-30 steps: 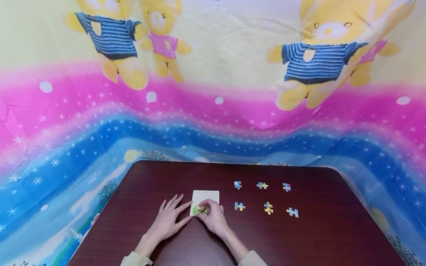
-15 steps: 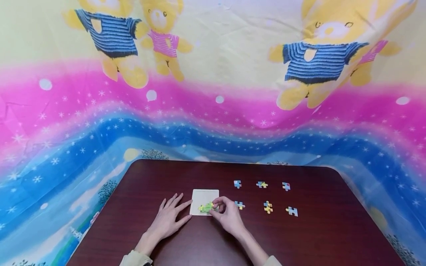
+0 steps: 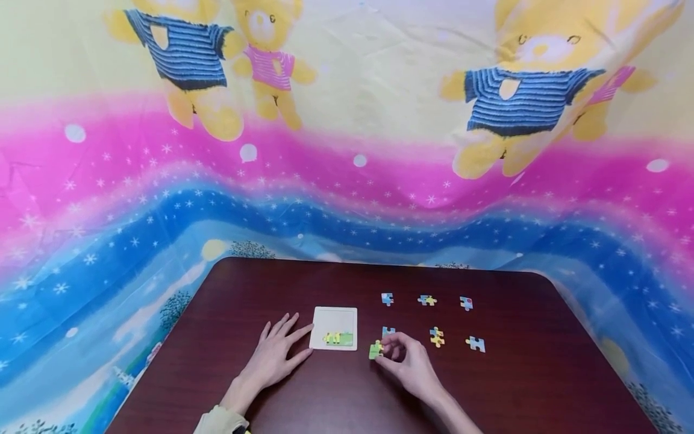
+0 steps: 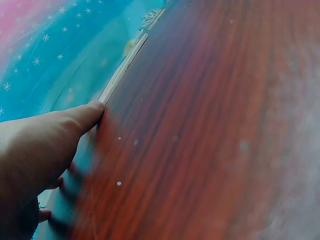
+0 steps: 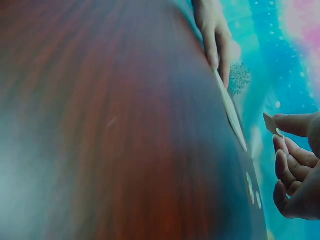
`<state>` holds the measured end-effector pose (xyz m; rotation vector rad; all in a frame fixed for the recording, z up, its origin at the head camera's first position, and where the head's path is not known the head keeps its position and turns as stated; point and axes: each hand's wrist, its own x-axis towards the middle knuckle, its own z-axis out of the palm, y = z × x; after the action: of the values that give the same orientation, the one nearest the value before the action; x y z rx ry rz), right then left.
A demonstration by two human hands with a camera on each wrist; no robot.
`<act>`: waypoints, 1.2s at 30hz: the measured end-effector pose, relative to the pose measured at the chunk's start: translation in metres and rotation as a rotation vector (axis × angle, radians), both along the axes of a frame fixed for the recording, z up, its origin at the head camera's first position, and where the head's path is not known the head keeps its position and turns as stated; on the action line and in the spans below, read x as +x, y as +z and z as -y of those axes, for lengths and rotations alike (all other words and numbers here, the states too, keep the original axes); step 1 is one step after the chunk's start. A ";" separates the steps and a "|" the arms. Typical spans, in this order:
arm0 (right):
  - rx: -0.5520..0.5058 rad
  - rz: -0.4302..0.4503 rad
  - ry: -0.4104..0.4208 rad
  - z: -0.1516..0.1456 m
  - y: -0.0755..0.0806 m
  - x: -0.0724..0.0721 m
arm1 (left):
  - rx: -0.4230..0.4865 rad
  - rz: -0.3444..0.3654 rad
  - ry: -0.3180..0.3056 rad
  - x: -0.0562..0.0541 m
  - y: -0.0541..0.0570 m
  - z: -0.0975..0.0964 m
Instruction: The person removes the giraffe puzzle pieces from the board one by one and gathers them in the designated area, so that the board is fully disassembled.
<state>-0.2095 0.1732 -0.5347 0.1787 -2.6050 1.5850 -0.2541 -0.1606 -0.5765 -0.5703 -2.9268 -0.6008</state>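
A small white puzzle tray (image 3: 334, 319) lies on the table, with joined green and yellow puzzle pieces (image 3: 340, 339) along its near side. My left hand (image 3: 275, 354) rests flat beside it, fingers spread, index finger and thumb at the tray's left edge. In the left wrist view the thumb (image 4: 90, 115) meets the tray's thin edge. My right hand (image 3: 409, 364), to the right of the tray, pinches a green and yellow puzzle piece (image 3: 374, 351) between thumb and fingers. The right wrist view has this piece (image 5: 270, 123) edge-on, raised above the table.
Several loose puzzle pieces lie right of the tray in two rows, among them a blue piece (image 3: 387, 299), a yellow one (image 3: 437, 337) and a pale blue one (image 3: 475, 344). Part of another piece (image 3: 388, 331) shows behind my right hand. A printed cloth (image 3: 347, 199) hangs behind the table.
My right hand has moved right, from over the tray to beside it, with a green and yellow puzzle piece. The tray's near left corner, green earlier, is now bare. My left hand stayed put.
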 end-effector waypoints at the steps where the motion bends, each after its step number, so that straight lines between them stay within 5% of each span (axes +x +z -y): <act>1: 0.008 0.010 0.000 -0.003 0.000 0.002 | -0.002 -0.001 -0.001 0.000 0.000 0.000; 11: 0.093 -0.022 0.112 -0.031 -0.016 0.025 | 0.003 0.006 0.002 0.000 -0.001 -0.002; 19: 0.166 -0.093 0.141 -0.037 -0.030 0.030 | 0.012 0.010 -0.002 0.000 0.000 -0.001; 27: 0.207 -0.253 0.177 -0.037 -0.028 0.025 | 0.012 0.004 0.002 0.000 0.001 0.001; 36: 0.249 -0.110 0.216 -0.020 0.002 -0.008 | 0.019 -0.041 0.002 0.000 0.000 0.001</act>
<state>-0.2178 0.1935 -0.5323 0.5646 -2.7648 1.2564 -0.2540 -0.1616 -0.5762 -0.5710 -2.8805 -0.6086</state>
